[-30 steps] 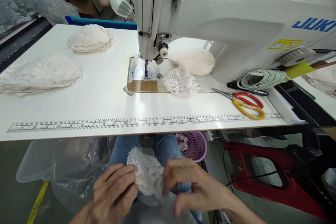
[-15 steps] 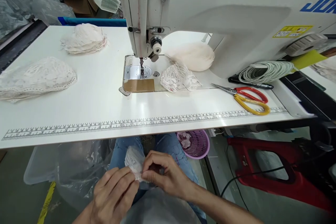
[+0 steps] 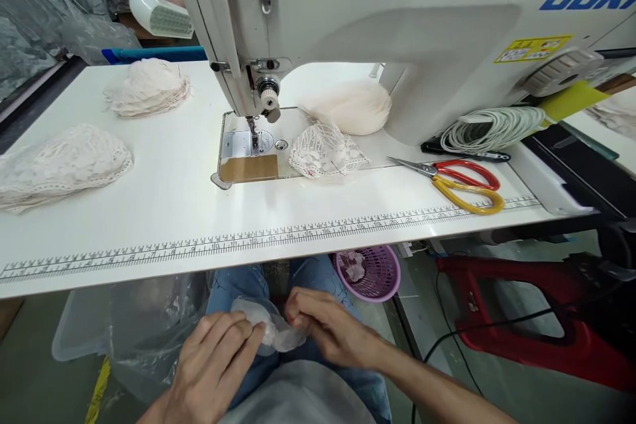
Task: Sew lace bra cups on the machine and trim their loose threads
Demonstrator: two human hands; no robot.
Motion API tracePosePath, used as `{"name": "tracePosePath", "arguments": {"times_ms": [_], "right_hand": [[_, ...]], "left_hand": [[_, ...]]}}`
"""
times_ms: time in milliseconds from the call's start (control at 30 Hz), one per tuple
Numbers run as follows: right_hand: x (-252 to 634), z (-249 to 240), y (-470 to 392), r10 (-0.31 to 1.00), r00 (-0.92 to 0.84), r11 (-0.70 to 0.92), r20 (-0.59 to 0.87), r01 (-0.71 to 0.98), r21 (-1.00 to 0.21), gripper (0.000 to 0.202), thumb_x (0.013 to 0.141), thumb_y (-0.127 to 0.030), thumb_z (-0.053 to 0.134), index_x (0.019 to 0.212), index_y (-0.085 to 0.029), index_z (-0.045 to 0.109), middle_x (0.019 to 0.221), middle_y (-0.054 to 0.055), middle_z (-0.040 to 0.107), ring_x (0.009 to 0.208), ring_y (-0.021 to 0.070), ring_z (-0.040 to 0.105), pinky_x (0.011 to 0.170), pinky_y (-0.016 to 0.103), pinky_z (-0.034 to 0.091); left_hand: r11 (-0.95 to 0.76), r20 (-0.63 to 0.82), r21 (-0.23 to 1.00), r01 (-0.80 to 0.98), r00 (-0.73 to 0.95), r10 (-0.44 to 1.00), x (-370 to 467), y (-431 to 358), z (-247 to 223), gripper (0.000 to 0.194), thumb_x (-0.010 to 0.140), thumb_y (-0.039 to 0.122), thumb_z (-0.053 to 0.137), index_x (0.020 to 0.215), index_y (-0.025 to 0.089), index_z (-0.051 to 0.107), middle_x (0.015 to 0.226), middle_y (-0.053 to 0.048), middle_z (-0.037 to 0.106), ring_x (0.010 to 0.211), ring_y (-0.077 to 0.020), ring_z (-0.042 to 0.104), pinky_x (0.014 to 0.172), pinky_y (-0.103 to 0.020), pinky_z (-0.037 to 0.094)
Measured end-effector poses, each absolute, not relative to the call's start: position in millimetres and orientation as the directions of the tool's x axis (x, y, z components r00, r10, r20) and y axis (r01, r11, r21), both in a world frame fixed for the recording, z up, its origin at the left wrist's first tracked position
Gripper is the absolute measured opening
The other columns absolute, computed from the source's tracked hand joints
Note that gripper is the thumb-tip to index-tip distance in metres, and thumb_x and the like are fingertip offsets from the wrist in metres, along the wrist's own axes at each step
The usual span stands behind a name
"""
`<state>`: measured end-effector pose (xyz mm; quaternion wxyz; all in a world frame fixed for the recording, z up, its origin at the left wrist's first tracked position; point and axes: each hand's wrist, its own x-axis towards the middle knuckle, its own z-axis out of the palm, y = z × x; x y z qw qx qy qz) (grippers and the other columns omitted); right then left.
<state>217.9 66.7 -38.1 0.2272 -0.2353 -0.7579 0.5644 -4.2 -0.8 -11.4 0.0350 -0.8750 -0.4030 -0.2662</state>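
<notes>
Over my lap, both hands hold a small white lace fabric piece [image 3: 265, 323] with a thin, see-through part. My left hand [image 3: 214, 359] is closed on its left side, fingers pressed together against the thumb. The right hand [image 3: 332, 327] pinches the sheer right end, which is stretched out between the two hands. Above them on the table lies a white lace cup-shaped piece [image 3: 325, 151], beside the sewing machine's needle plate. Behind it rests a smooth cream pad [image 3: 355, 109].
A sewing machine [image 3: 358, 20] stands on the white table [image 3: 169, 212]. Two lace stacks, one at the back [image 3: 146, 87] and one nearer [image 3: 64, 165], lie left. Scissors [image 3: 467, 189] and coiled cord [image 3: 494, 129] lie right. A purple basket [image 3: 390, 278] holds scraps below.
My right hand has moved slightly right, away from my left. The fabric has turned and its sheer part now spreads between my hands. The camera view has shifted a little.
</notes>
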Motion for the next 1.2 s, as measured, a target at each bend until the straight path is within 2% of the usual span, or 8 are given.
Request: {"name": "tracePosePath", "arguments": {"times_ms": [100, 233, 400, 500, 600, 700, 900, 1200], "right_hand": [[265.1, -57.7, 79.2, 0.684, -0.729, 0.507, -0.036, 0.510, -0.695, 0.018, 0.088, -0.013, 0.035, 0.081, -0.018, 0.051, 0.072, 0.002, 0.053, 0.061, 0.0123, 0.049, 0.055, 0.022, 0.038], [292.3, -55.7, 79.1, 0.819, -0.573, 0.476, -0.032, 0.709, -0.519, 0.027, 0.089, -0.008, 0.036, 0.106, -0.014, 0.056, 0.095, 0.015, 0.061, 0.083, 0.0232, 0.056, 0.073, 0.036, 0.043], [232.1, -27.0, 46.0, 0.703, -0.703, 0.555, 0.104, 0.452, -0.698, 0.078, 0.067, -0.059, 0.069, 0.126, -0.016, 0.041, 0.120, 0.015, 0.050, 0.108, 0.0282, 0.047, 0.090, 0.041, 0.039], [200.3, -27.5, 40.0, 0.710, -0.703, 0.480, 0.037, 0.445, -0.756, 0.038, 0.083, -0.033, 0.063, 0.114, -0.017, 0.049, 0.106, 0.009, 0.057, 0.100, 0.0229, 0.051, 0.094, 0.044, 0.034], [198.0, -33.6, 52.4, 0.600, -0.782, 0.222, -0.168, 0.365, -0.904, 0.011, 0.083, -0.021, 0.061, 0.093, -0.017, 0.057, 0.083, 0.001, 0.061, 0.079, 0.0150, 0.055, 0.085, 0.035, 0.040], [209.3, -37.7, 69.1, 0.327, -0.891, -0.289, -0.316, 0.224, -0.931, 0.029, 0.072, -0.039, 0.072, 0.081, -0.014, 0.061, 0.071, -0.001, 0.059, 0.066, 0.0111, 0.055, 0.067, 0.023, 0.044], [217.9, -40.8, 73.6, 0.229, -0.903, -0.606, -0.363, 0.159, -0.779, 0.043, 0.060, -0.046, 0.078, 0.080, -0.011, 0.062, 0.071, 0.000, 0.060, 0.062, 0.0084, 0.054, 0.060, 0.019, 0.043], [225.0, -37.5, 62.2, 0.601, -0.796, -0.236, -0.068, -0.095, -0.967, 0.028, 0.077, -0.032, 0.069, 0.098, -0.016, 0.060, 0.088, 0.004, 0.061, 0.077, 0.0118, 0.056, 0.070, 0.024, 0.044]], "left_hand": [[-0.655, 0.503, 0.172, 0.736, 0.506, 0.701, -5.2, 0.7, -12.2, 0.018, 0.083, -0.001, 0.054, 0.097, 0.005, 0.064, 0.078, -0.011, 0.061, 0.081, -0.0247, 0.059, 0.071, -0.037, 0.042], [-0.671, 0.480, 0.282, 0.686, 0.505, 0.718, -0.3, 2.2, -18.0, 0.024, 0.083, -0.002, 0.053, 0.106, 0.005, 0.060, 0.086, -0.013, 0.060, 0.092, -0.0282, 0.056, 0.074, -0.040, 0.042], [-0.457, 0.243, 0.526, 0.717, 0.389, 0.889, 13.5, 8.4, -12.7, 0.020, 0.089, 0.007, 0.044, 0.098, 0.015, 0.060, 0.083, -0.006, 0.055, 0.074, -0.0160, 0.055, 0.067, -0.026, 0.044], [-0.123, -0.164, 0.662, 0.739, 0.303, 0.939, 12.6, 14.9, 0.0, 0.021, 0.091, 0.018, 0.041, 0.081, 0.019, 0.060, 0.082, -0.003, 0.052, 0.070, -0.0136, 0.054, 0.062, -0.021, 0.042], [0.172, -0.494, 0.730, 0.661, 0.337, 0.802, 4.1, 21.5, 9.2, 0.022, 0.087, 0.028, 0.048, 0.071, 0.019, 0.060, 0.078, -0.001, 0.053, 0.071, -0.0143, 0.052, 0.063, -0.022, 0.038], [0.528, -0.696, 0.715, 0.458, 0.396, 0.599, -2.3, 24.0, 7.6, 0.023, 0.080, 0.038, 0.060, 0.074, 0.016, 0.063, 0.066, 0.002, 0.050, 0.059, -0.0113, 0.042, 0.055, -0.021, 0.031], [0.775, -0.709, 0.631, 0.044, 0.439, 0.552, 0.4, 14.2, -6.0, 0.034, 0.069, 0.045, 0.074, 0.072, 0.013, 0.061, 0.067, 0.002, 0.055, 0.063, -0.0099, 0.043, 0.058, -0.019, 0.030], [0.813, -0.722, 0.578, -0.063, 0.425, 0.546, -6.1, 4.5, -14.1, 0.035, 0.075, 0.040, 0.072, 0.096, 0.014, 0.062, 0.082, -0.006, 0.070, 0.071, -0.0137, 0.056, 0.065, -0.022, 0.035]]}}
